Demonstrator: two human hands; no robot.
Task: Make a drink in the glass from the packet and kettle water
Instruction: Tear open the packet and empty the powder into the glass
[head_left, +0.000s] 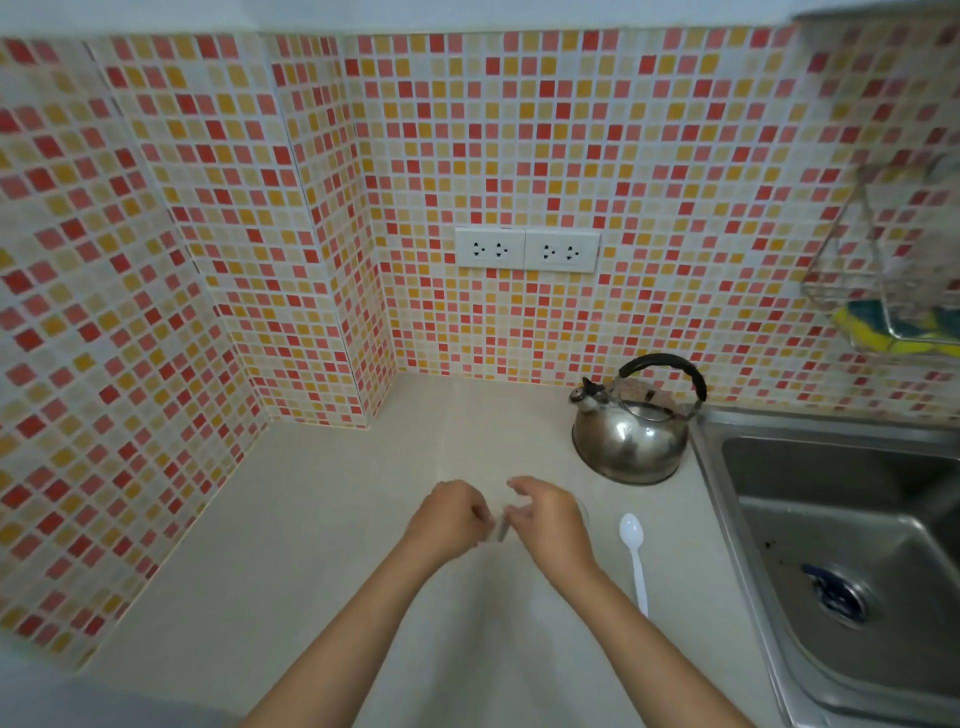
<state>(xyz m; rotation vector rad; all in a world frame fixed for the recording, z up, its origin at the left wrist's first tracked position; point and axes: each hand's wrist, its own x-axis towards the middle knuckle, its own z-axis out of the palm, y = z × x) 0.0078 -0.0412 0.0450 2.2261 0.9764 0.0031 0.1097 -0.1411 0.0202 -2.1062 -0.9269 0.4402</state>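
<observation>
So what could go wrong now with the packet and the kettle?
Both hands, left and right, pinch the small packet between them; a hard tear could scatter its contents over the counter. The kettle stands close behind, so if it is hot, a stray hand might get burned. The spoon lies nearby and could be knocked.

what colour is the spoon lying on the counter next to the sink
White. The spoon shows plainly in the head view, lying on the pale counter beside the right hand.

Two bare forearms reach in from the bottom edge, no sleeves showing; the left hand (451, 519) and right hand (549, 522) wear nothing.
</observation>
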